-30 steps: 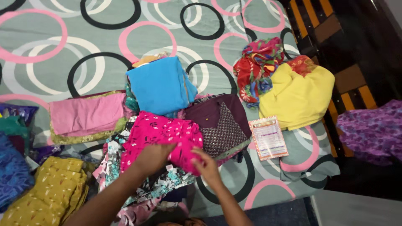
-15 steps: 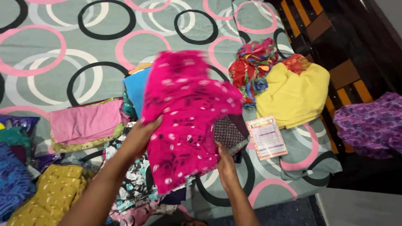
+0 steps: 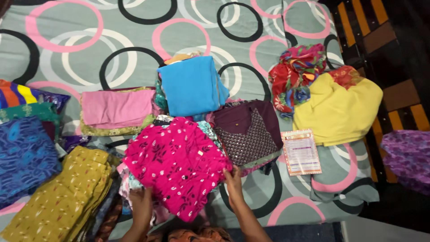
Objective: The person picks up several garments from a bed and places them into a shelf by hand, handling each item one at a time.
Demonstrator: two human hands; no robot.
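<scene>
The left hand (image 3: 142,204) and right hand (image 3: 234,181) each grasp a lower corner of the pink printed garment (image 3: 177,161), which lies spread flat on a clothes pile at the bed's (image 3: 67,58) near edge, below the blue folded cloth (image 3: 192,85).

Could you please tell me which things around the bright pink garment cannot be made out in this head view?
- Left hand: fingertips tucked under the bright pink garment.
- Clothes beneath that garment: mostly covered by it.
- Purple cloth: cut off by the right edge.
- Printed leaflet: text too small.
- Dark maroon garment: lower corner hidden by the right hand.
</scene>
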